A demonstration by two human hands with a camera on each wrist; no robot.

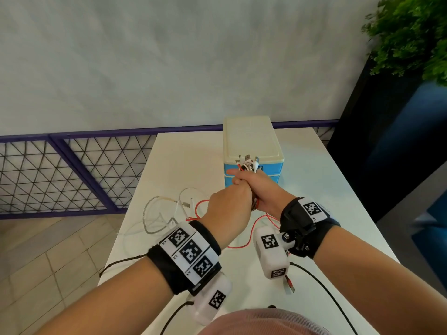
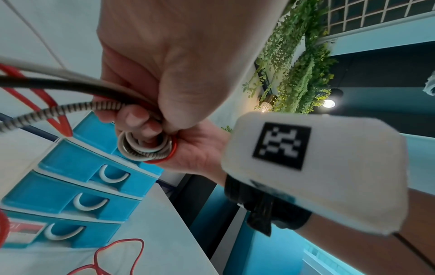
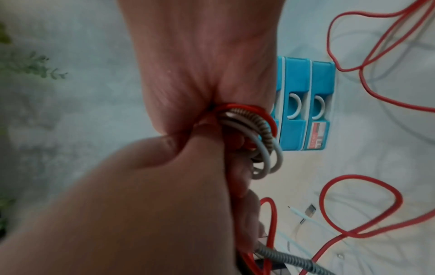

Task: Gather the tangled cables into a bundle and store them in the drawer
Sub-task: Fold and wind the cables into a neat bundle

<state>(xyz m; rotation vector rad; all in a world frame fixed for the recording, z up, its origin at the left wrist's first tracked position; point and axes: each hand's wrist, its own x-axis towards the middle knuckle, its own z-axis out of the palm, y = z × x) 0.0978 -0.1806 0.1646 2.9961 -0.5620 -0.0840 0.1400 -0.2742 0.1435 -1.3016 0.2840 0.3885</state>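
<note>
Both hands (image 1: 244,194) around cable bundle (image 1: 249,165)

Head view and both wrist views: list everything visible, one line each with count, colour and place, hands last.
cable bundle: one, red, white and braided grey, gripped in both hands above the table
loose cable lengths: several, red, white, braided grey, trailing on the table
drawer unit: one, blue with cream top, three shut drawers, far end of table
table: one, white
railing: one, purple with mesh, left
plant: one, green, upper right
wrist cameras: two, white with black markers
left hand: gripping the cables
right hand: holding the coil
</note>
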